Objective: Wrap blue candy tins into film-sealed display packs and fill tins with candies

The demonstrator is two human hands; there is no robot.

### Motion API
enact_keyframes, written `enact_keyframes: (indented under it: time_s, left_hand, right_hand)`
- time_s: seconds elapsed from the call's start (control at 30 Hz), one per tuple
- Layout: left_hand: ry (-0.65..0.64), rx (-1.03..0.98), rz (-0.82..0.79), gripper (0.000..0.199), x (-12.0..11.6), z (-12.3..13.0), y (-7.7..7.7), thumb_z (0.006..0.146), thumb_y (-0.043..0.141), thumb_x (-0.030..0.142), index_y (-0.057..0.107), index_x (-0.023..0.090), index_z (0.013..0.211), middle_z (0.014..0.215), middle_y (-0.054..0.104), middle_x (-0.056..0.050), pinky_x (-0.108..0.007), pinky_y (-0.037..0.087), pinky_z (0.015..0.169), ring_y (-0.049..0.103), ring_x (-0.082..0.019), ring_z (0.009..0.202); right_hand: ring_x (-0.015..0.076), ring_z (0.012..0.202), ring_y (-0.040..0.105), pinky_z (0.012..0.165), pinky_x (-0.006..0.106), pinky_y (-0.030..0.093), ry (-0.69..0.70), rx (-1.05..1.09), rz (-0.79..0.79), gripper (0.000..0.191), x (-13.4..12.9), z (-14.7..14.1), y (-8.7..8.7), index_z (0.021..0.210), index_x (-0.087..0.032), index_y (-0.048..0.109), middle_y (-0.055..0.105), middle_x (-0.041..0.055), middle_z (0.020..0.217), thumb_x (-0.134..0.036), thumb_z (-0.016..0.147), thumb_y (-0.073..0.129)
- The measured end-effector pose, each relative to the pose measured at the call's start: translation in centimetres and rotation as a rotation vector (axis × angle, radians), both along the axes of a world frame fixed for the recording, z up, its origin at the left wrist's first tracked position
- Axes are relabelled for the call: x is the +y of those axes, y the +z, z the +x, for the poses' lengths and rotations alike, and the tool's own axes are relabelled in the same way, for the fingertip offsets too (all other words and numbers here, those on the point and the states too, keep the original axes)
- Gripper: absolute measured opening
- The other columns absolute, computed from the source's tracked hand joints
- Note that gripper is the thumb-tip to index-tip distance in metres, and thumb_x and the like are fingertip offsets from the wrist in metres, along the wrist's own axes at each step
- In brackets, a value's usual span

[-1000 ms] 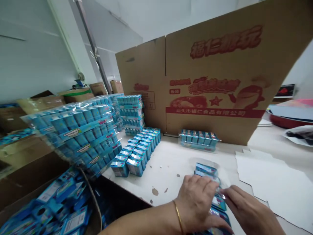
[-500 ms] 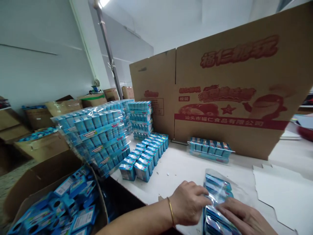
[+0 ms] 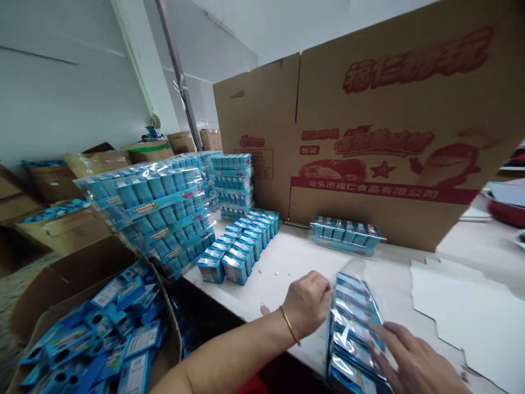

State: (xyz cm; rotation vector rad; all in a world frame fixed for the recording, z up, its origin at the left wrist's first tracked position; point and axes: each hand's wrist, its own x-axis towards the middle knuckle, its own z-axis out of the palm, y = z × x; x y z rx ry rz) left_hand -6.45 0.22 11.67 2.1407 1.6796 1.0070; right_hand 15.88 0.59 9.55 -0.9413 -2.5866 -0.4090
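Observation:
A row of small blue boxes in a clear plastic bag [image 3: 355,323] lies on the white table in front of me. My left hand [image 3: 307,303], with a gold bangle at the wrist, is closed at the bag's left edge. Its fingertips seem to pinch the clear film, though the grip itself is partly hidden. My right hand [image 3: 414,355] rests over the right side of the pack with its fingers stretched out, touching the film. Loose film sticks out past the pack's far end.
Two rows of blue boxes [image 3: 241,249] stand left of centre. Behind them are stacked wrapped packs [image 3: 164,210]. One wrapped pack [image 3: 344,235] sits before a big cardboard sheet [image 3: 369,142]. White card pieces [image 3: 463,306] lie at right; an open carton [image 3: 176,334] of blue boxes is lower left.
My left hand has drawn back from the top of the pack to its left edge. My right hand has moved slightly right and down, uncovering more of the boxes. The view has tilted down.

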Motion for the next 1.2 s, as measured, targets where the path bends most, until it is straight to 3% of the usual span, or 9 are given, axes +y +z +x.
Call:
enact_keyframes:
  time_s: [0.13, 0.23, 0.43, 0.57, 0.7, 0.8, 0.9, 1.0, 1.2]
  left_hand:
    - [-0.039, -0.161, 0.082, 0.019, 1.2, -0.1, 0.1, 0.083, 0.039, 0.017, 0.056, 0.016, 0.092, 0.091, 0.059, -0.007, -0.03, 0.045, 0.081, 0.055, -0.016, 0.088]
    - [0.186, -0.452, -0.113, 0.022, 3.9, -1.1, -1.1, 0.08, 0.045, 0.018, 0.057, 0.017, 0.099, 0.102, 0.06, -0.009, -0.033, 0.041, 0.089, 0.055, -0.019, 0.097]
    - [0.315, -0.819, -0.596, 0.026, 10.2, -1.1, -3.9, 0.082, 0.045, 0.021, 0.054, 0.006, 0.1, 0.084, 0.064, -0.015, -0.023, 0.044, 0.045, 0.063, -0.016, 0.058]
    - [0.223, -0.995, -0.628, 0.026, 12.2, -0.2, 0.0, 0.086, 0.04, 0.024, 0.047, 0.013, 0.109, 0.11, 0.059, -0.013, -0.012, 0.04, 0.044, 0.063, -0.013, 0.081]
    - [-0.09, -1.286, -0.139, 0.037, 12.9, 0.3, 3.7, 0.085, 0.047, 0.024, 0.038, 0.024, 0.12, 0.119, 0.054, -0.001, -0.013, 0.047, 0.058, 0.056, -0.013, 0.1]
    - [-0.083, -1.333, -0.114, 0.038, 13.8, 1.1, 0.3, 0.082, 0.05, 0.026, 0.04, 0.02, 0.118, 0.097, 0.063, -0.003, -0.024, 0.05, 0.075, 0.06, -0.012, 0.09]
    - [0.117, -1.172, -0.394, 0.033, 14.5, 2.4, -6.8, 0.085, 0.044, 0.03, 0.043, 0.015, 0.114, 0.094, 0.064, -0.007, -0.027, 0.049, 0.081, 0.062, -0.012, 0.088]
    - [0.236, -0.989, -0.507, 0.035, 13.8, 3.6, -12.5, 0.084, 0.042, 0.035, 0.049, 0.012, 0.109, 0.099, 0.064, -0.011, -0.031, 0.047, 0.084, 0.06, -0.016, 0.094]
    - [0.348, -0.826, -0.534, 0.03, 11.2, 5.4, -15.3, 0.08, 0.047, 0.032, 0.058, 0.012, 0.1, 0.112, 0.059, -0.012, -0.034, 0.034, 0.099, 0.05, -0.022, 0.111]
  right_hand:
    - [0.0179, 0.057, 0.06, 0.042, 0.027, 0.04, -0.266, 0.005, -0.052, 0.033, 1.7, 1.7, -1.4, 0.093, -0.019, 0.062, 0.066, 0.0094, 0.089, -0.02, 0.084, 0.031]
    - [0.0181, 0.051, 0.058, 0.043, 0.027, 0.039, -0.578, 0.106, -0.104, 0.035, 3.7, 0.5, -0.4, 0.11, -0.015, 0.056, 0.068, 0.0092, 0.081, -0.027, 0.086, 0.034]
    - [0.0195, 0.073, 0.06, 0.063, 0.027, 0.043, -0.678, 0.467, -0.337, 0.041, 8.3, -3.4, 0.4, 0.12, -0.01, 0.05, 0.066, 0.0118, 0.088, -0.022, 0.085, 0.033]
    - [0.0129, 0.063, 0.056, 0.063, 0.027, 0.046, -0.557, 0.884, -0.377, 0.043, 10.2, -3.8, 3.3, 0.125, -0.018, 0.045, 0.065, 0.0067, 0.093, -0.023, 0.084, 0.034]
    - [0.0083, 0.058, 0.053, 0.05, 0.022, 0.045, -0.418, 1.344, -0.341, 0.058, 11.6, -4.1, 5.9, 0.136, -0.023, 0.021, 0.06, 0.0055, 0.106, -0.031, 0.083, 0.041]
    - [0.0046, 0.046, 0.047, 0.037, 0.017, 0.034, -0.48, 1.555, -0.652, 0.057, 13.6, -3.8, 2.6, 0.126, -0.017, 0.035, 0.062, 0.0057, 0.097, -0.036, 0.075, 0.052]
    - [0.0032, 0.041, 0.045, 0.035, 0.016, 0.032, -0.674, 1.621, -1.007, 0.039, 15.1, -2.8, -3.6, 0.097, -0.013, 0.05, 0.064, 0.0055, 0.086, -0.035, 0.067, 0.059]
    - [0.0073, 0.048, 0.051, 0.045, 0.02, 0.041, -0.749, 1.576, -1.098, 0.021, 14.5, -1.8, -8.2, 0.077, -0.014, 0.049, 0.062, 0.0038, 0.073, -0.03, 0.066, 0.057]
    - [0.0125, 0.06, 0.051, 0.061, 0.025, 0.04, -0.78, 1.345, -0.971, 0.014, 10.1, -1.9, -10.2, 0.072, -0.019, 0.052, 0.057, -0.0016, 0.063, -0.033, 0.072, 0.053]
